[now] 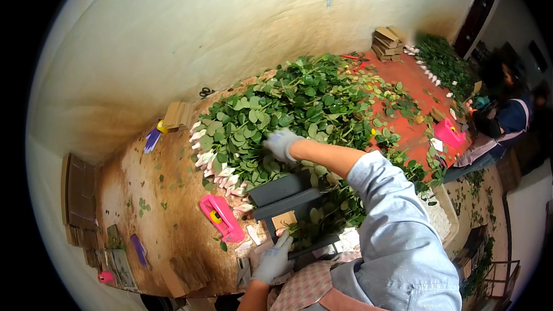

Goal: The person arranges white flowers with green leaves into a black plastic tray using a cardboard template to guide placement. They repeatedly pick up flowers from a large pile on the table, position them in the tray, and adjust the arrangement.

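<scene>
Pale-gloved and stretched well forward, our right hand [282, 143] is down among the big heap of leafy stems [299, 103], fingers curled into the foliage; it looks to be closing on a stem, though the leaves hide exactly what it grips. Nearer the body, our left hand [275, 259], gloved too, rests at the lower end of the dark grey rack [288, 196], fingers bent over a small bunch of stems [314, 224] already laid in it. We can't tell whether it truly grips them or only steadies them.

Working outward: a row of pale wrapped flower heads [210, 164] lines the left edge of the heap, and a pink stapler-like tool [222, 217] lies on the bench [161, 196] just beside the rack. Loose leaves are scattered over the brown top. Farther left sit a purple-and-yellow tool [154, 135] and a stack of cardboard pieces [177, 115].

As for progress, we judge it early to midway: only a few stems lie in the rack, while the heap in front of us is large and mostly untouched. Plenty left to pick through.

Away to the right, another person [507, 115] works at the red stretch of bench, with a second pink tool [449, 133] near them.
</scene>
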Tool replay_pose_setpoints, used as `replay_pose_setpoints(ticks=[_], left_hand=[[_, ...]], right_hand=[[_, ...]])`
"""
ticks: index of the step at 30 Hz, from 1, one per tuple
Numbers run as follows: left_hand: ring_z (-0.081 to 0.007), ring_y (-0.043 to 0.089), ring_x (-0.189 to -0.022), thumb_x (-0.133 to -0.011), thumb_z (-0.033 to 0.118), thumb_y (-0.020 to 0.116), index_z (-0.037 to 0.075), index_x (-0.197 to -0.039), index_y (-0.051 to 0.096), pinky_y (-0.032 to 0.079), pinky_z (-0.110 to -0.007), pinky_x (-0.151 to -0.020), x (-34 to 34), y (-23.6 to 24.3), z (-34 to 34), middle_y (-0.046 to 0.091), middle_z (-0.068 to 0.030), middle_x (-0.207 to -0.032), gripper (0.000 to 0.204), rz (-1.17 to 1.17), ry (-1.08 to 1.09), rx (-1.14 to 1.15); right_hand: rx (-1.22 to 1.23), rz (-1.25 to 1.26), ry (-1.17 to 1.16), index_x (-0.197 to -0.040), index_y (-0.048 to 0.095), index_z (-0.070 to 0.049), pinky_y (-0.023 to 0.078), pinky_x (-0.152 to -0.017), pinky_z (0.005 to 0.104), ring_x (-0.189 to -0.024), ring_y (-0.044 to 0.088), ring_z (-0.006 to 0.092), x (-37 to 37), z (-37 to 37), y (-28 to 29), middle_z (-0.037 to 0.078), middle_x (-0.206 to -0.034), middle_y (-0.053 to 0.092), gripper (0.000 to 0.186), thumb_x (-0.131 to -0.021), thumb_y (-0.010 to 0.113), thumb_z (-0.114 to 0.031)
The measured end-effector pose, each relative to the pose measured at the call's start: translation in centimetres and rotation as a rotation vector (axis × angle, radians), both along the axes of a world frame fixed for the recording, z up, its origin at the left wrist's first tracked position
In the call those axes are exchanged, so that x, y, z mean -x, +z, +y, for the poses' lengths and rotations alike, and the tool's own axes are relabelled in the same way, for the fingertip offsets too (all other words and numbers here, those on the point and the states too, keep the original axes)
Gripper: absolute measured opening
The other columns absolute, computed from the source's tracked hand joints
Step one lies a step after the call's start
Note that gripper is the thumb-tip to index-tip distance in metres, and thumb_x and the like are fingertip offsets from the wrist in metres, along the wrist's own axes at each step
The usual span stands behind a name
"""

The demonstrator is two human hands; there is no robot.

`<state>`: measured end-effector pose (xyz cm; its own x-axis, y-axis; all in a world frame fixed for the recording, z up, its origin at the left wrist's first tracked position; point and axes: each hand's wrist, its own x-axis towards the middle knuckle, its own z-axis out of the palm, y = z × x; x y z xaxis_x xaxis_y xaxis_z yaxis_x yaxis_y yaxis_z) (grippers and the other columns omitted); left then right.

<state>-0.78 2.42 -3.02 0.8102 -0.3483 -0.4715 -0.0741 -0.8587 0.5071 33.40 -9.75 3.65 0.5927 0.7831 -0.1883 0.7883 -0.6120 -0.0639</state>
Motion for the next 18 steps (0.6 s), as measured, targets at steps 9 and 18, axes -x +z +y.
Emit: replay_pose_setpoints(ticks=[9,18], left_hand=[[-0.0387,0.063,-0.114,-0.076,0.022,0.077,0.005,-0.143,0.049,0.053,-0.046,-0.091,0.3,0.9,-0.5,0.038,-0.0158,-0.157,0.074,-0.131,0.059,0.086],[-0.0398,0.063,-0.112,-0.076,0.020,0.076,0.005,-0.140,0.050,0.053,-0.046,-0.088,0.1,2.0,-0.6,0.040,-0.0156,-0.155,0.071,-0.142,0.025,0.062]], right_hand=[[-0.233,-0.169,-0.223,-0.120,0.063,-0.007,0.046,-0.097,0.0466,-0.122,0.056,0.0333,-7.0,7.1,2.0,0.015,-0.127,0.062,0.034,-0.087,0.062,-0.016],[0.030,-0.452,-0.043,-0.113,0.066,-0.010,0.043,-0.083,0.0444,-0.103,0.061,0.0289,-3.6,3.8,-1.7,0.012,-0.108,0.066,0.025,-0.092,0.056,-0.018]])
